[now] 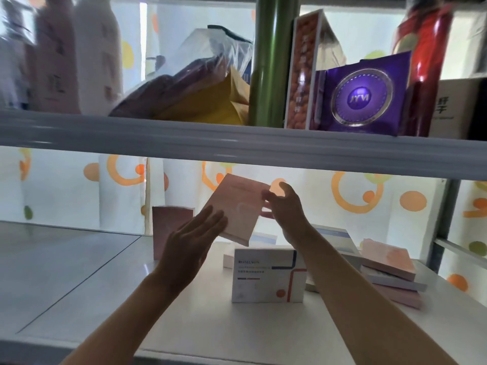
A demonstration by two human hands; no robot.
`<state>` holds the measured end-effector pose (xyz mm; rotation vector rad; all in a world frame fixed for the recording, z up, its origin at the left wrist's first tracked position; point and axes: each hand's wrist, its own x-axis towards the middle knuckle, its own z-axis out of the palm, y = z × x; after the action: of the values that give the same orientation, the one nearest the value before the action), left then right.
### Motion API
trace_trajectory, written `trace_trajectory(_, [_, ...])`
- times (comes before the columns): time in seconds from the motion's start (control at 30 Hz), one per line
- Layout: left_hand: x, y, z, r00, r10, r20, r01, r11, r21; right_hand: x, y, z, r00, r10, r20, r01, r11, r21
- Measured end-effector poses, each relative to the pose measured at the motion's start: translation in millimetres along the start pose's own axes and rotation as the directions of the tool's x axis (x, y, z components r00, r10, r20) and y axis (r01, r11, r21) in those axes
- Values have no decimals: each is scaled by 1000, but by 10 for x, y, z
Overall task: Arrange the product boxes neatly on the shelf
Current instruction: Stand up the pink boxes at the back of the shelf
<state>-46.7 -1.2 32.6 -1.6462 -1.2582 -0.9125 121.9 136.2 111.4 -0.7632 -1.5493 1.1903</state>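
A flat pink box (237, 206) hangs tilted in the air above the lower shelf (105, 285). My right hand (283, 206) grips its right edge with curled fingers. My left hand (192, 238) lies with straight fingers against the box's lower left side. Behind my left hand a darker pink box (168, 222) stands upright. A white box with blue and red lines (266, 277) stands below the held box. To the right lies a stack of pink and pale boxes (390, 272). More white boxes (334, 235) lie behind my right arm.
The upper shelf's edge (237, 138) runs across just above my hands. On it stand bottles (79, 54), a plastic bag (200, 83), a green cylinder (271, 61), a purple box (363, 96) and a red package (424, 61). A patterned curtain (66, 185) hangs behind.
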Motion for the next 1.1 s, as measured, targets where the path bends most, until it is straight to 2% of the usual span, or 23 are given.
trace_trajectory(0.1, [-129,-4,-108,1000,-13,-6,13,1000,9,-98,-42,45,994,51,98,-64,989,135])
trace_trajectory(0.2, [-217,24,-202,998,-61,9,61,998,13,-172,-39,108,987,83,139,-102,985,137])
trace_trajectory(0.3, [-331,87,-263,987,-114,114,118,993,-29,-260,-30,209,987,82,139,-97,990,106])
trace_trajectory(0.4, [-481,131,-268,946,-259,197,294,939,-177,-347,-65,337,992,1,125,-13,996,93])
trace_trajectory(0.53, [-547,128,-363,824,-544,155,562,757,-333,-429,-173,516,984,-108,142,96,991,95])
trace_trajectory(0.6, [-519,150,-491,719,-676,163,670,611,-422,-470,-226,587,977,-128,170,106,986,132])
trace_trajectory(0.67, [-496,170,-628,544,-803,244,784,382,-490,-498,-254,649,976,-124,182,93,981,168])
trace_trajectory(0.7, [-500,156,-679,451,-835,315,804,227,-550,-505,-257,682,976,-112,184,77,979,189])
trace_trajectory(0.77, [-545,105,-739,323,-810,489,717,-128,-686,-530,-244,747,978,-76,193,33,975,220])
trace_trajectory(0.8, [-574,84,-767,287,-775,562,673,-254,-694,-553,-231,778,978,-55,203,6,972,236])
trace_trajectory(0.83, [-591,74,-786,266,-754,601,664,-308,-681,-578,-213,801,975,-36,218,-22,966,257])
trace_trajectory(0.93, [-673,-10,-828,250,-780,574,666,-292,-686,-685,-124,852,957,18,289,-99,958,270])
trace_trajectory(1.03, [-688,-146,-952,284,-792,541,605,-289,-742,-767,0,869,919,77,387,-179,955,236])
trace_trajectory(1.1, [-673,-235,-1052,328,-790,519,586,-260,-767,-819,99,902,889,86,449,-174,972,158])
